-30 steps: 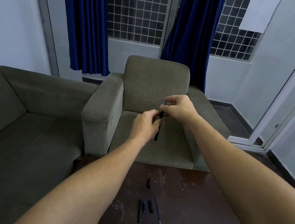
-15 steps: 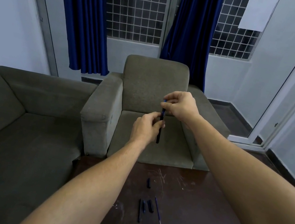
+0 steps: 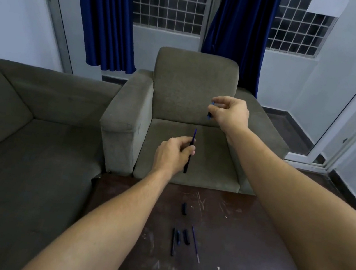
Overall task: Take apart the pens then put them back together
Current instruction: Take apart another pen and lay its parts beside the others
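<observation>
Two hands are held apart above the far edge of the dark table (image 3: 250, 231), at centre frame. Item one: left hand (image 3: 172, 154), fingers curled closed around a black pen barrel (image 3: 187, 164), held near upright with a slight tilt; a thin blue refill (image 3: 195, 134) is seen projecting from the barrel's upper end. Item two: right hand (image 3: 230, 115), up and to the right of the left, thumb and forefinger pinched on a small blue-and-dark pen piece (image 3: 210, 113), the remaining fingers loosely spread; its exact kind cannot be told.

The barrel's long axis is pointed up the frame, its open end toward the right hand; the two held parts are clearly apart. The right hand is judged the nearer for drawing out the refill.

Items on the table, lower centre: one short black cap (image 3: 184, 208), lying alone; below it a loose group (image 3: 179, 238) of dark pen parts, side by side; just to their right a bare blue refill (image 3: 195, 244), lying slantwise.
</observation>
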